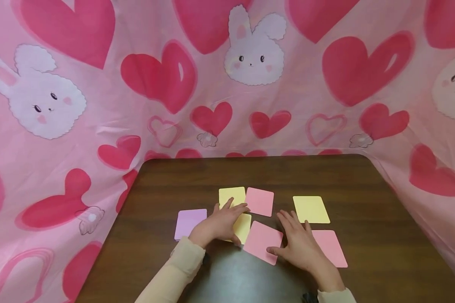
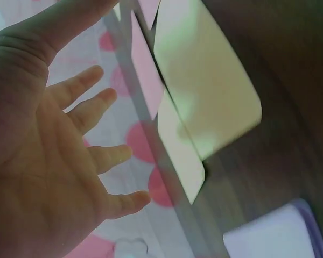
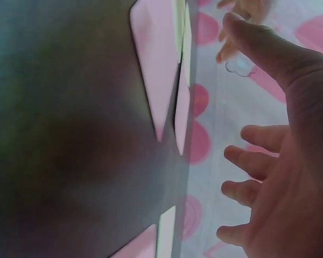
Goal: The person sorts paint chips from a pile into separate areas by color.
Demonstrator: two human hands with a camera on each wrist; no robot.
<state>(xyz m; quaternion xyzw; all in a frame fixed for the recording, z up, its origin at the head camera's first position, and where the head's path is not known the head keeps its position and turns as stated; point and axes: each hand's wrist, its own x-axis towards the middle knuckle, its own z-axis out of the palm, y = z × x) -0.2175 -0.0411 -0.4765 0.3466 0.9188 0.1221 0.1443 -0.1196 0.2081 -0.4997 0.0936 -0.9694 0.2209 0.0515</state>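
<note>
My left hand (image 1: 221, 223), fingers spread and nearly straight, is over two yellow cards, one behind the other: a far yellow card (image 1: 229, 194) and a near yellow card (image 1: 244, 225). The left wrist view shows a bare palm (image 2: 54, 172) above these cards. To their right lie a far pink card (image 1: 260, 202) and a near, turned pink card (image 1: 263, 243). My right hand (image 1: 301, 246) hovers with loosely spread fingers, its thumb overlapping the near pink card's edge in the head view. Nothing is in its palm (image 3: 290, 199) in the right wrist view.
Right of the right hand lie another yellow card (image 1: 311, 209) and another pink card (image 1: 330, 248), partly covered by that hand. A small purple stack of cards (image 1: 191, 224) sits at the left. Pink heart-and-rabbit cloth (image 1: 220, 92) surrounds the dark wooden table (image 1: 383, 235).
</note>
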